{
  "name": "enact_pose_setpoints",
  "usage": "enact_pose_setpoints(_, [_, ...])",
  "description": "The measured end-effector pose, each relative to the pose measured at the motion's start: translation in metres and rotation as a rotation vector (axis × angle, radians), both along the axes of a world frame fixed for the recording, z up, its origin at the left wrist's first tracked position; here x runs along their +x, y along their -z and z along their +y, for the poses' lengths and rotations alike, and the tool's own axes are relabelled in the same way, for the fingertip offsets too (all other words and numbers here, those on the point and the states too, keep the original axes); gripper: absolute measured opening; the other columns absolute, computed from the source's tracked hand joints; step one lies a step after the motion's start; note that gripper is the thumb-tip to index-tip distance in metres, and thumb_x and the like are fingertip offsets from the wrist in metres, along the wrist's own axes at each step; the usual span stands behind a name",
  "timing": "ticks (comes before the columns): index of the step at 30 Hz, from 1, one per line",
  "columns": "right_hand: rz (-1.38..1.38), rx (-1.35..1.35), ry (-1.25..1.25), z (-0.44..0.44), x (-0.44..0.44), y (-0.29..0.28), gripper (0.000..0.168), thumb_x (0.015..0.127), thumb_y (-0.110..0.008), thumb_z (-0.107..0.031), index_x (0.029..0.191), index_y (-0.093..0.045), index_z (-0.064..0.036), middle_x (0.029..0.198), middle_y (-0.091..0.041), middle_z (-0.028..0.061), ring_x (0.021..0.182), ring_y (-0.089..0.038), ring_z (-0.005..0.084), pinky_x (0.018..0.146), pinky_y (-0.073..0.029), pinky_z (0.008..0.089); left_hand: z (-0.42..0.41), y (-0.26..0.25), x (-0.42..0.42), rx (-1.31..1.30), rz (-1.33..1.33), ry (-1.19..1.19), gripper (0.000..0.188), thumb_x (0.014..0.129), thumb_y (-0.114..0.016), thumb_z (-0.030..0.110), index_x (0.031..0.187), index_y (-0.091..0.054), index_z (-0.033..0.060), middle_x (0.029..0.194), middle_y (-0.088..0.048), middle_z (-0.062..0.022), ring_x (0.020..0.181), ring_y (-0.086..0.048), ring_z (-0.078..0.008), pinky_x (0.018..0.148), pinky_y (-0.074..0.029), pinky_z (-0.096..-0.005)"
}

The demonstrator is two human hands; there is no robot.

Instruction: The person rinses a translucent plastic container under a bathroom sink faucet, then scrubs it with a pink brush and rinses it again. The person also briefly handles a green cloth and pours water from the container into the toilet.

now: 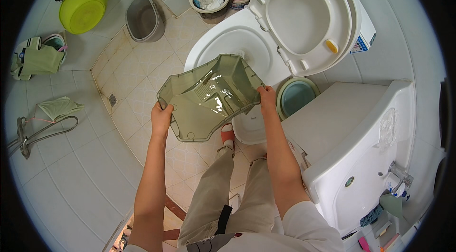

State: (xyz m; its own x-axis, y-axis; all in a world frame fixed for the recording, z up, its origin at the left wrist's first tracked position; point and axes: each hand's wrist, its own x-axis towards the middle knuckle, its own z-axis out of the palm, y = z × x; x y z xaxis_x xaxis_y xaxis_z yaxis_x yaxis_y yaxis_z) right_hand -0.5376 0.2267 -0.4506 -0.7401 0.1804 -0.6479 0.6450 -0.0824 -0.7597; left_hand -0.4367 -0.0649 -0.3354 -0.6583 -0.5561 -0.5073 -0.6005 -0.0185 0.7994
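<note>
A translucent olive-green molded plastic tray (199,109), irregular in outline, is held between both hands in mid-air, with shiny highlights on its inner surface. My left hand (162,116) grips its left edge, thumb on top. My right hand (268,98) pinches its right corner. The tray's far edge overlaps the near part of the white toilet bowl (203,47), whose seat (297,20) and lid are raised. Below the tray's right side, a white plastic basin (249,129) stands on the floor by the feet.
A sink (363,188) with a faucet (400,177) is at the right, near my right arm. Round basins (297,97) stand beside the toilet. Farther off are a grey bin (144,20), a waste bucket (210,11) and a hanging lime-green basin (85,6). A shower hose (53,129) hangs at the left wall.
</note>
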Motion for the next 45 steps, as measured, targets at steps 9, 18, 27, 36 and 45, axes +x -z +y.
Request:
enact_pose_setpoints(9, [0.015, -0.021, 0.011, 0.000, -0.002, 0.001, 0.015, 0.068, -0.055, -0.010, 0.066, -0.040, -0.006, 0.058, -0.035, -0.0003, 0.047, -0.032, 0.0092, 0.043, -0.026, 0.0267, 0.001, -0.003, -0.002, 0.030, 0.004, -0.002, 0.019, 0.068, -0.049, 0.005, 0.085, -0.052, -0.0039, 0.073, -0.055, -0.0040, 0.059, -0.048, -0.0096, 0.053, -0.039, -0.0222])
enact_pose_setpoints(18, [0.015, -0.031, 0.017, 0.001, -0.005, 0.001, 0.013, 0.068, -0.054, -0.009, 0.068, -0.042, -0.005, 0.059, -0.037, 0.0002, 0.048, -0.034, 0.0097, 0.043, -0.027, 0.0269, 0.002, -0.009, -0.006, 0.016, -0.020, 0.005, 0.018, 0.068, -0.050, 0.006, 0.083, -0.051, -0.0032, 0.072, -0.054, -0.0032, 0.060, -0.047, -0.0093, 0.054, -0.038, -0.0218])
enact_pose_setpoints(27, [-0.004, -0.026, 0.008, 0.000, -0.006, -0.005, 0.013, 0.067, -0.054, -0.011, 0.066, -0.042, -0.006, 0.057, -0.037, -0.0005, 0.046, -0.032, 0.0090, 0.041, -0.025, 0.0259, 0.002, -0.008, -0.007, 0.032, 0.002, -0.009, 0.015, 0.068, -0.050, 0.006, 0.081, -0.051, -0.0029, 0.070, -0.053, -0.0023, 0.059, -0.045, -0.0090, 0.054, -0.037, -0.0219])
enact_pose_setpoints(36, [-0.003, -0.031, 0.026, -0.002, -0.008, -0.006, 0.018, 0.066, -0.055, -0.011, 0.062, -0.038, -0.007, 0.055, -0.034, -0.0011, 0.045, -0.029, 0.0087, 0.040, -0.024, 0.0257, -0.002, -0.004, -0.006, 0.027, 0.011, 0.002, 0.016, 0.068, -0.051, 0.006, 0.082, -0.051, -0.0033, 0.073, -0.054, -0.0034, 0.061, -0.047, -0.0095, 0.056, -0.039, -0.0221])
enact_pose_setpoints(45, [0.018, -0.035, 0.037, -0.002, -0.007, -0.001, 0.011, 0.067, -0.054, -0.012, 0.067, -0.045, -0.006, 0.056, -0.040, 0.0000, 0.042, -0.033, 0.0081, 0.038, -0.024, 0.0242, 0.001, -0.013, -0.012, 0.016, -0.022, 0.007, 0.019, 0.068, -0.050, 0.005, 0.085, -0.051, -0.0045, 0.077, -0.056, -0.0059, 0.065, -0.050, -0.0108, 0.058, -0.040, -0.0226])
